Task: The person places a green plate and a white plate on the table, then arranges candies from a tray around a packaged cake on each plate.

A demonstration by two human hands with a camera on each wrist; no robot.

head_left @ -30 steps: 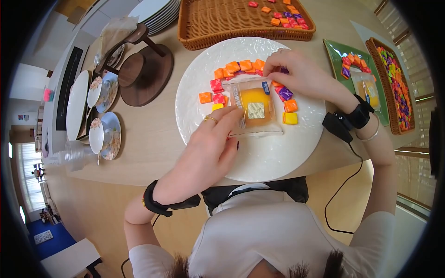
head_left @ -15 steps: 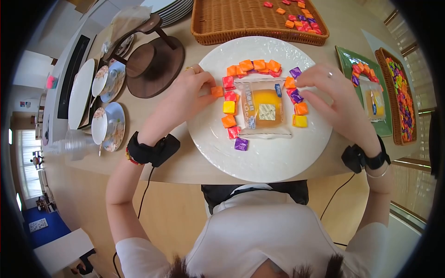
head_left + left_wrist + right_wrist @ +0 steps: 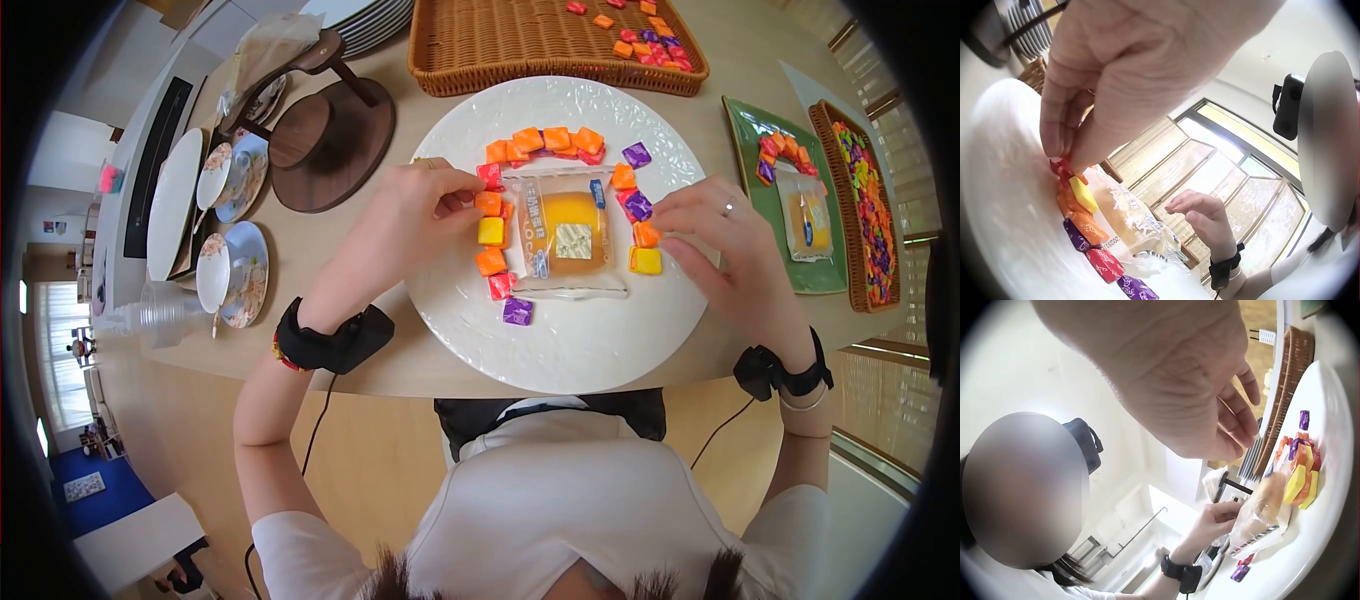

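On a white plate (image 3: 560, 350), wrapped candies surround a clear packet (image 3: 572, 275) holding a yellow cake. The left hand (image 3: 400, 220) pinches an orange candy (image 3: 487, 204) at the row's left side, above a yellow candy (image 3: 491, 231). In the left wrist view, the left hand (image 3: 1135, 69) has thumb and fingertips close together around candies beside a yellow one (image 3: 1084, 194). Relaxed fingers of the right hand (image 3: 735, 240) hover by an orange candy (image 3: 645, 236) on the right side. The right wrist view shows the right hand (image 3: 1172, 381) holding nothing.
A wicker tray (image 3: 500, 50) with loose candies stands behind the plate. To the right are a green plate (image 3: 820, 275) with another packet and a candy-filled basket (image 3: 860, 290). A dark wooden stand (image 3: 340, 180), cups and saucers sit left.
The left hand has left the packet and, after bringing an orange candy in from the left, has set it against the left row. The right hand has moved down and away from the top candies.
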